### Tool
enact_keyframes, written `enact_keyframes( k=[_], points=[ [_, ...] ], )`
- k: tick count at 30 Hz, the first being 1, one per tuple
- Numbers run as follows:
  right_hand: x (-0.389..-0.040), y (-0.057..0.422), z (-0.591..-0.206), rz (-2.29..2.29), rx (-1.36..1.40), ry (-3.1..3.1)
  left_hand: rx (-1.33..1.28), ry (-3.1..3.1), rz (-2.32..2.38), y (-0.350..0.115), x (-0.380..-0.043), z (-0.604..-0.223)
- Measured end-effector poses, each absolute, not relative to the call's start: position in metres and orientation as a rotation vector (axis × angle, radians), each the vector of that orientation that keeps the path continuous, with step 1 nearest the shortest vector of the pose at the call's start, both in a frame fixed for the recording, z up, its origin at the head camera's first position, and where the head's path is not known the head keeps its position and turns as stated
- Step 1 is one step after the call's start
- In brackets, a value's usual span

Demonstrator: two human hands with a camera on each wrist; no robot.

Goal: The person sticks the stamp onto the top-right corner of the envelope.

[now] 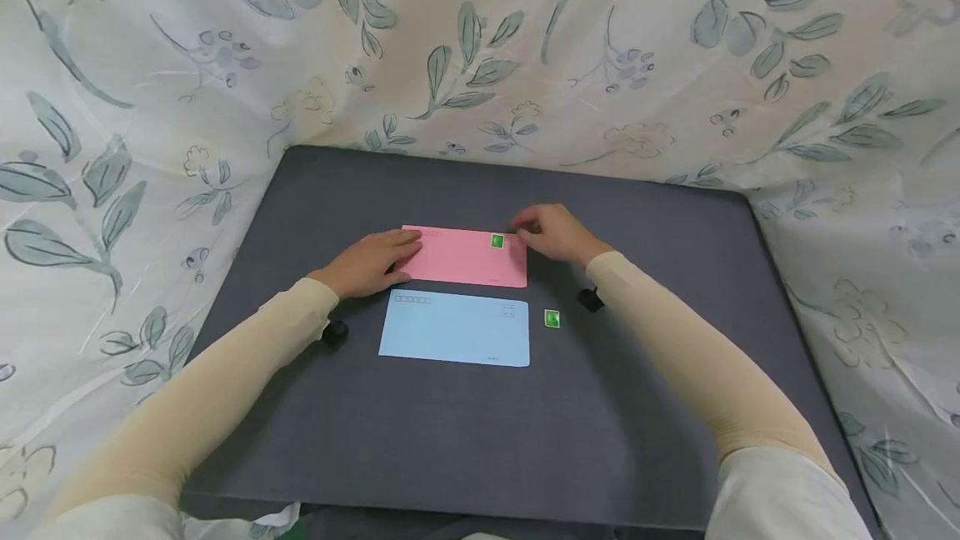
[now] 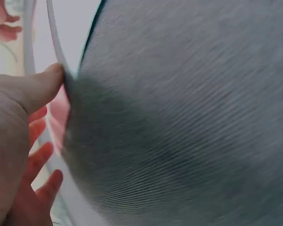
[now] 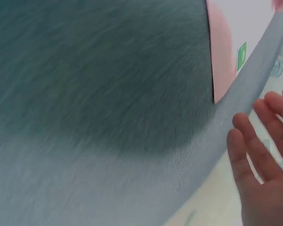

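A pink envelope (image 1: 461, 261) lies flat, bearing a green stamp (image 1: 497, 241) near its upper right corner. My left hand (image 1: 371, 263) rests at the envelope's left end, fingers extended over the edge and thumb by the lower corner. By the upper right corner is my right hand (image 1: 557, 233); in the right wrist view its fingers (image 3: 257, 146) are loosely bent with nothing seen between them. Whether a fingertip touches the paper I cannot tell. Just below lies a light blue envelope (image 1: 453, 332) with printed boxes. A second green stamp (image 1: 552, 319) lies right of it.
Dark grey cloth covers the table (image 1: 450, 440). A floral curtain (image 1: 480, 48) stands behind the far edge and along both sides. Small black wrist devices (image 1: 335, 332) sit under both forearms.
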State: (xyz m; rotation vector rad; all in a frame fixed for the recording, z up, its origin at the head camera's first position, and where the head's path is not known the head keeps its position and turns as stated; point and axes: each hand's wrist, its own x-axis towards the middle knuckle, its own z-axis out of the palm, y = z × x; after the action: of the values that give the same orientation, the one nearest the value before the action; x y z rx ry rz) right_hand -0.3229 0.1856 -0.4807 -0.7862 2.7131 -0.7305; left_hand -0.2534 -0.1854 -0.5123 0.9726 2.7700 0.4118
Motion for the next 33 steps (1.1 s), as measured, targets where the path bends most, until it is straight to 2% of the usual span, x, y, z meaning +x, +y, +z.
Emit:
enact_keyframes(
  k=[6, 11, 20, 33],
  points=[
    [-0.307, 0.196, -0.478, -0.400, -1.082, 2.719, 1.145, 2.798, 0.316, -0.159, -0.258, -0.496],
    [-0.301, 0.195, -0.483, -0.275, -1.149, 2.702, 1.269, 2.652, 0.235, -0.120, -0.258, -0.494],
    [-0.303, 0.196, -0.496, -0.186, -1.173, 2.669, 1.120, 2.588, 0.099, -0.081, -0.268, -0.498],
    [-0.301, 0.193, -0.504, -0.073, -1.281, 2.693, 1.130, 2.592, 0.099, -0.075, -0.268, -0.513]
  ],
)
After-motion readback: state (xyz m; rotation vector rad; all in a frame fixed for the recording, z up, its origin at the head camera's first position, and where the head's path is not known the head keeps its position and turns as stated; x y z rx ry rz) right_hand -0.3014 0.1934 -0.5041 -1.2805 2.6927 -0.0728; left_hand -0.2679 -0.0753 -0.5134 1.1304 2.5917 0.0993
